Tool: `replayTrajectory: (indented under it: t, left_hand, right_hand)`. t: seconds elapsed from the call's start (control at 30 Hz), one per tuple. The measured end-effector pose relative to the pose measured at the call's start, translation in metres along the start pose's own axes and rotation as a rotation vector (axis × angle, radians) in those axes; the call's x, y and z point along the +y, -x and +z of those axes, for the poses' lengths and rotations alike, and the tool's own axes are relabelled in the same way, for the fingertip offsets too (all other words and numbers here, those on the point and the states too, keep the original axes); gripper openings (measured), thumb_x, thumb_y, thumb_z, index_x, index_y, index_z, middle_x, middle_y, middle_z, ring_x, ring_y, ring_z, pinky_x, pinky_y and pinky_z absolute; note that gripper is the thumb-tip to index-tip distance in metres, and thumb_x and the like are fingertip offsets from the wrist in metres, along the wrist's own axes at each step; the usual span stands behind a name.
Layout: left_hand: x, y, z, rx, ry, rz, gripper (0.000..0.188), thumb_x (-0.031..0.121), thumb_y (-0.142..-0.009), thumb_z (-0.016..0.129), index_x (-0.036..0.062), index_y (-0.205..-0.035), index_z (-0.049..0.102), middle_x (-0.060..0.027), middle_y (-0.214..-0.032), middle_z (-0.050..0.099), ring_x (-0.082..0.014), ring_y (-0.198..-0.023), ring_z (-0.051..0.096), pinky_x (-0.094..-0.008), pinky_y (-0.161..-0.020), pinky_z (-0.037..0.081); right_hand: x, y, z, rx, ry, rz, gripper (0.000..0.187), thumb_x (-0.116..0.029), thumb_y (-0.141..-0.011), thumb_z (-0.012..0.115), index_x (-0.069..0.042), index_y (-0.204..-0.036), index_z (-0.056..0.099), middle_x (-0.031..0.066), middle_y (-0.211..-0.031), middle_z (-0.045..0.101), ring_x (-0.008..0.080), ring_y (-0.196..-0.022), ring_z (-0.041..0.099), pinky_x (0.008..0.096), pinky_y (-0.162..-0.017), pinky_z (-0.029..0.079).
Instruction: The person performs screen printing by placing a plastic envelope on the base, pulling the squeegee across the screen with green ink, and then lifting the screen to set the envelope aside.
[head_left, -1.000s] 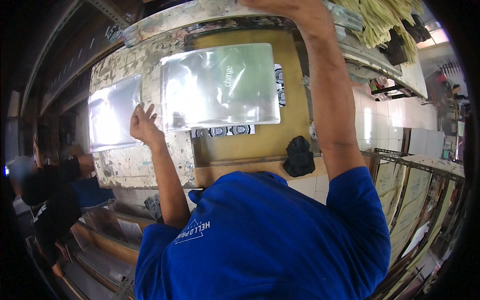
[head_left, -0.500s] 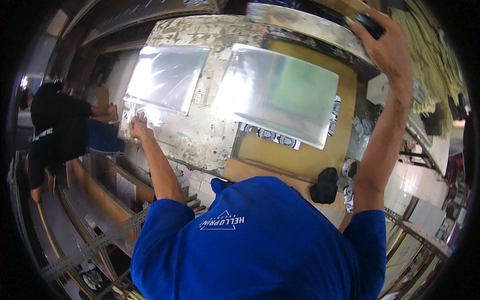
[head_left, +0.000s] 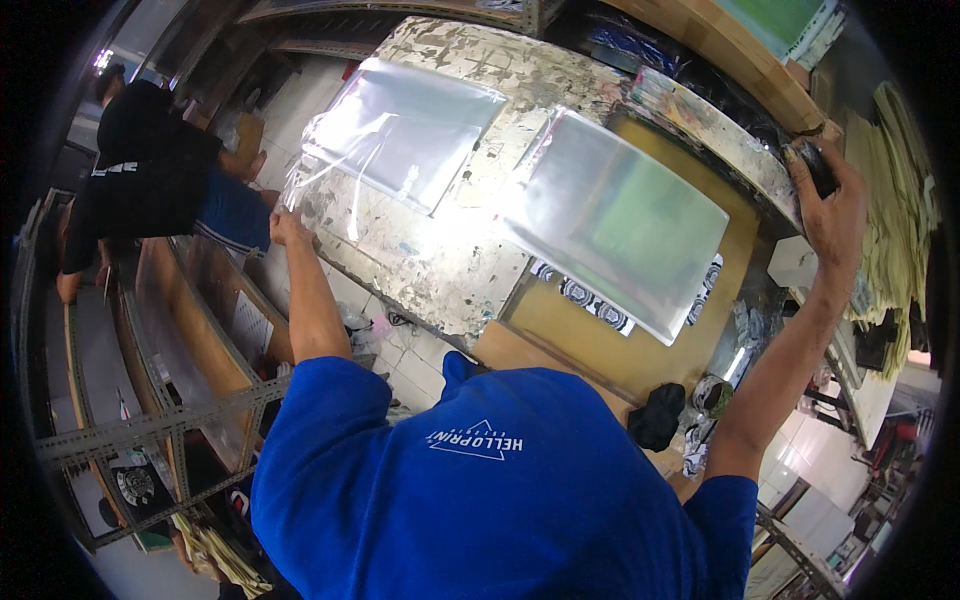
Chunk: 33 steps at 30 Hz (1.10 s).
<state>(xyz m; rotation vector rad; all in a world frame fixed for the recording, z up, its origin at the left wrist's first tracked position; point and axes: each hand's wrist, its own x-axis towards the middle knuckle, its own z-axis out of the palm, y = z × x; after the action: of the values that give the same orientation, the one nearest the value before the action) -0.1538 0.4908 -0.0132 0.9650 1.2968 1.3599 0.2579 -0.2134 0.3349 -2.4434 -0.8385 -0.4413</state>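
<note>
A stack of clear, shiny plastic sheets or bags (head_left: pixel 440 130) lies at the far left of the paint-stained worktable (head_left: pixel 440 280). My left hand (head_left: pixel 290 228) is closed in a pinch at its near left corner, where a loose fold of clear film rises to my fingers. Far out to the right, my right hand (head_left: pixel 835 215) is wrapped round a small black object (head_left: pixel 815 168), whose kind I cannot make out, beside the shelf edge. Between the hands lies a second stack of clear plastic (head_left: pixel 610 220), with a green patch showing through it, on a tan board (head_left: pixel 650 368).
Black-and-white printed pieces (head_left: pixel 595 305) stick out from under the second stack. A black cloth item (head_left: pixel 657 417) sits at the board's near edge. Yellowish sheets (head_left: pixel 890 200) hang at right. Another person (head_left: pixel 150 180) in black works at left beside wooden-sided racks (head_left: pixel 190 330).
The whole view has turned, shifting the table rightward. My left hand's fingers have closed on the film and the corner has lifted. My right hand, still holding the black object, appears lower and farther right.
</note>
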Motion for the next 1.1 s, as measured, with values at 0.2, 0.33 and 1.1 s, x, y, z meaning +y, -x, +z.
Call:
replayTrajectory:
  t: [0.2,0.33,1.1]
  left_hand:
    - [-0.007,-0.014,-0.009,0.034,0.01,0.031,0.054,0.008,-0.093,0.068,-0.0068,-0.14,0.045,-0.0157,-0.123,0.058,-0.0259,-0.099,0.067,-0.0402,-0.082,0.06]
    - [0.002,0.013,0.01,0.217,-0.482,0.365,0.058,0.011,-0.094,0.068,-0.0073,-0.143,0.045,-0.0175,-0.124,0.062,-0.0254,-0.104,0.065,-0.0356,-0.091,0.055]
    - [-0.03,0.499,0.054,-1.263,-0.371,0.473,0.084,0.022,-0.06,0.095,0.0003,-0.133,0.061,-0.0153,-0.141,0.049,-0.0315,-0.129,0.047,-0.0432,-0.108,0.041]
  right_hand:
    - [-0.011,0.007,0.001,0.014,-0.028,0.016,0.036,-0.022,-0.083,0.077,0.001,-0.109,0.072,0.0204,-0.094,0.074,0.0272,-0.085,0.072,0.0352,-0.082,0.053]
    - [-0.009,0.009,0.001,0.033,-0.004,-0.025,0.033,-0.023,-0.084,0.077,-0.001,-0.108,0.073,0.0199,-0.093,0.074,0.0266,-0.084,0.073,0.0349,-0.08,0.054]
    - [0.016,0.195,0.15,-0.173,-0.36,0.253,0.044,-0.016,-0.08,0.076,-0.012,-0.124,0.07,0.0203,-0.089,0.07,0.037,-0.076,0.065,0.0417,-0.07,0.051]
